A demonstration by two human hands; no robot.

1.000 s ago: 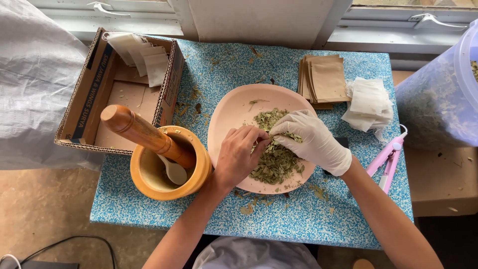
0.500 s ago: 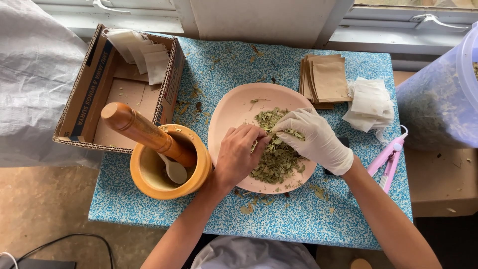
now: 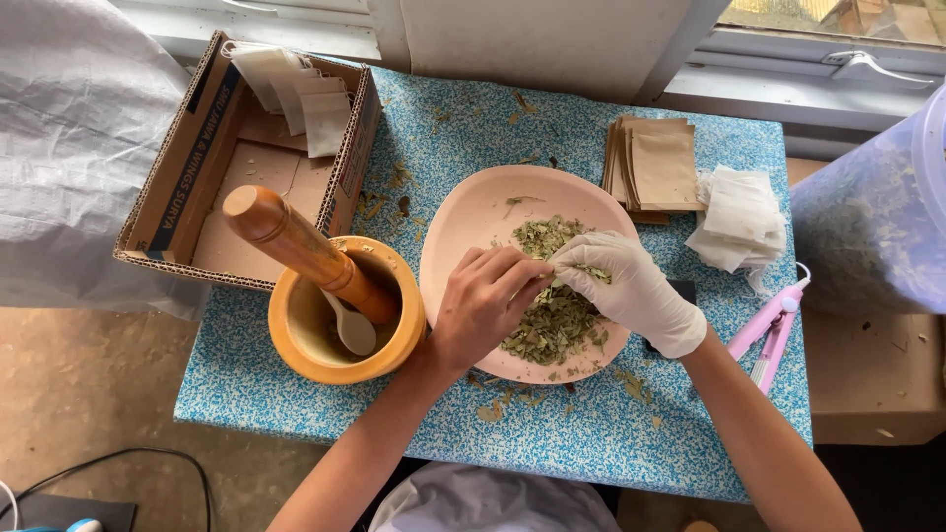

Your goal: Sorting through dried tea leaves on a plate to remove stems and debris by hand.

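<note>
A pink plate (image 3: 473,212) lies in the middle of a blue speckled table, with a pile of dried green leaves (image 3: 557,330) on it. My bare left hand (image 3: 483,305) and my white-gloved right hand (image 3: 626,286) meet over the leaves, fingertips pinched together on what looks like a small white sachet. Only its edge shows between the fingers. Left of the plate stands a wooden mortar (image 3: 305,365) with a wooden pestle (image 3: 296,246) and a small spoon (image 3: 350,330) inside.
An open cardboard box (image 3: 197,167) holding white sachets (image 3: 296,89) sits at the far left. Brown paper pouches (image 3: 655,167) and a heap of white sachets (image 3: 744,217) lie right of the plate. A pink tool (image 3: 774,330) and a big plastic tub (image 3: 877,217) are at the right edge.
Both hands stay over the leaves; the fingers have shifted only slightly. Everything else is where it was.
</note>
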